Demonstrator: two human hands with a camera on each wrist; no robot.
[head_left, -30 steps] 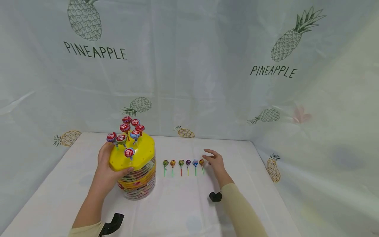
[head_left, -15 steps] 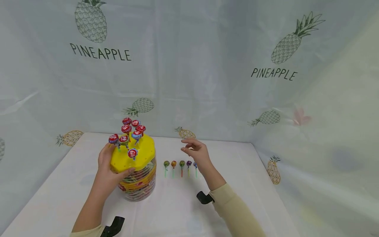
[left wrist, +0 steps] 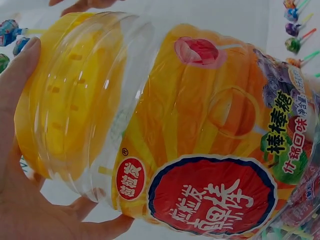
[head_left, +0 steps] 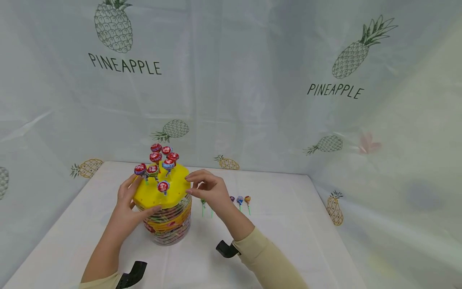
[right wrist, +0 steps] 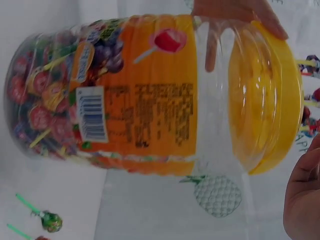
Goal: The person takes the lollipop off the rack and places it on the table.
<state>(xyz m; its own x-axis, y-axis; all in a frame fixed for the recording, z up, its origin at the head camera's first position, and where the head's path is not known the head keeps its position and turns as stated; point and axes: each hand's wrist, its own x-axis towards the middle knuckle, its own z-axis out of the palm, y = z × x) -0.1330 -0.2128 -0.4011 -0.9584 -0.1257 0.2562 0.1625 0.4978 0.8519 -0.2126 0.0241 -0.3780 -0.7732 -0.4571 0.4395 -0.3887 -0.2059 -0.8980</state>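
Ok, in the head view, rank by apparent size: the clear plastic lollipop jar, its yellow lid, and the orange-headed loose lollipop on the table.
1. Clear plastic lollipop jar, partly hidden by the left hand.
2. Yellow perforated lid, close behind; the downward view makes this call unsure.
3. Orange-headed loose lollipop, clearly smallest, though slightly farther away.

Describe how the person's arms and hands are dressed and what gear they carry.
Both hands, the left hand and the right hand, are bare, with no gloves or rings visible. Pale cream long sleeves reach toward the wrists. A black camera mount sits under each wrist.
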